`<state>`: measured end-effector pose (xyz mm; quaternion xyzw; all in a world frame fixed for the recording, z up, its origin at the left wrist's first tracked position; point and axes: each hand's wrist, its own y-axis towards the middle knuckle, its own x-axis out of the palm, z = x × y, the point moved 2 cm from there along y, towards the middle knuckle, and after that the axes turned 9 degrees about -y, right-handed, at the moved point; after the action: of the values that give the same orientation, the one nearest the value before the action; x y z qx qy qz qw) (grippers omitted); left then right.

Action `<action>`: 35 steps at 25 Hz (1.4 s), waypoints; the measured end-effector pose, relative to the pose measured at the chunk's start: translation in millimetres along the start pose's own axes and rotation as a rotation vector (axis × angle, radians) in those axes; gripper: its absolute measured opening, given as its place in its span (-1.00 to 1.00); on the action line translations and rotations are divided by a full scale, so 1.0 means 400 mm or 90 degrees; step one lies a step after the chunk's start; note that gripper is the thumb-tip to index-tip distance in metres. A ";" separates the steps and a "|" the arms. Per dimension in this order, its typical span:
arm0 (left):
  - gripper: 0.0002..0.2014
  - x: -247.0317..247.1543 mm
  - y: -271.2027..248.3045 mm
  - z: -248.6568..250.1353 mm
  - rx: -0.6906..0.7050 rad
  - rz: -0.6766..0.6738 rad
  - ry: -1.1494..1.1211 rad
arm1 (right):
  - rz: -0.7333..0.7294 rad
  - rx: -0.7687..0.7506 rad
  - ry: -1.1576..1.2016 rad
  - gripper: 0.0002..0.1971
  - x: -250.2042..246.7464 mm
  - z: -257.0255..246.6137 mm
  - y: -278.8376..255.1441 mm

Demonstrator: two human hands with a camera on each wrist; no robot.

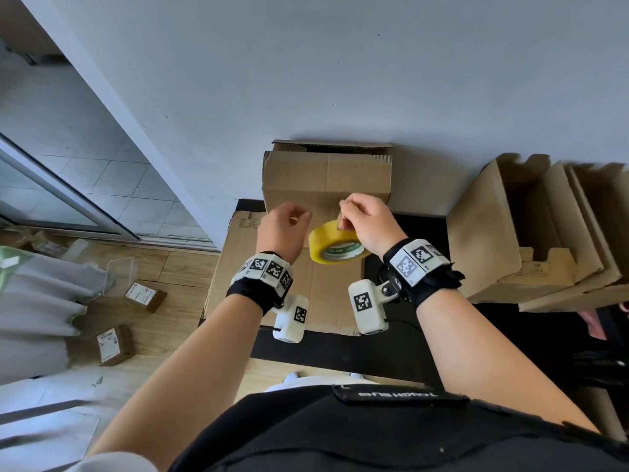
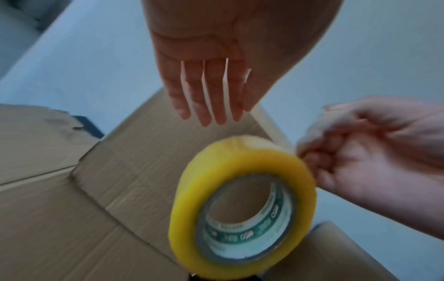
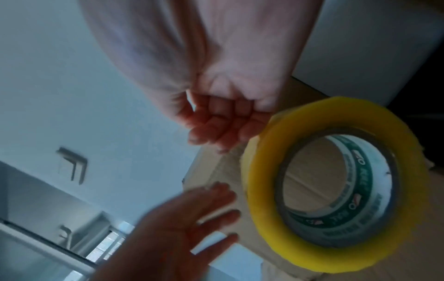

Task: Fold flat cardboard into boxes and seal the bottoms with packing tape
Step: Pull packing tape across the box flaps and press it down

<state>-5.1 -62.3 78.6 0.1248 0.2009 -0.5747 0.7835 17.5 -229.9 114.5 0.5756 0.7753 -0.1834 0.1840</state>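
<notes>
While the right hand (image 1: 366, 223) pinches it, the tape roll (image 1: 335, 245) hangs just below (left hand (image 1: 282, 229) loose, holding nothing).

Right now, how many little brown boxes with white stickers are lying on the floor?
2. One small labelled box lies on the wooden floor near the clear plastic tub. The other small labelled box lies closer to the person. More may be hidden behind the pale fabric.

black wrist straps (image 1: 253, 294) with white coded marker blocks (image 1: 413, 258); black shirt (image 1: 374, 437).
</notes>
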 end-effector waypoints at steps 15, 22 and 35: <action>-0.83 0.107 -0.091 0.109 0.234 -0.061 0.250 | 0.141 0.049 -0.052 -0.68 0.012 0.098 -0.035; -0.75 0.094 -0.081 0.193 0.177 0.000 0.106 | 0.110 0.163 0.060 -0.57 0.019 0.151 -0.079; -0.74 0.065 0.032 0.296 0.090 0.062 -0.215 | 0.208 0.153 -0.448 -0.22 -0.238 0.012 -0.023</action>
<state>34.2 -131.0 171.3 0.0908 0.0197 -0.5614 0.8223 34.6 -313.3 158.4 0.6109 0.5361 -0.4271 0.3961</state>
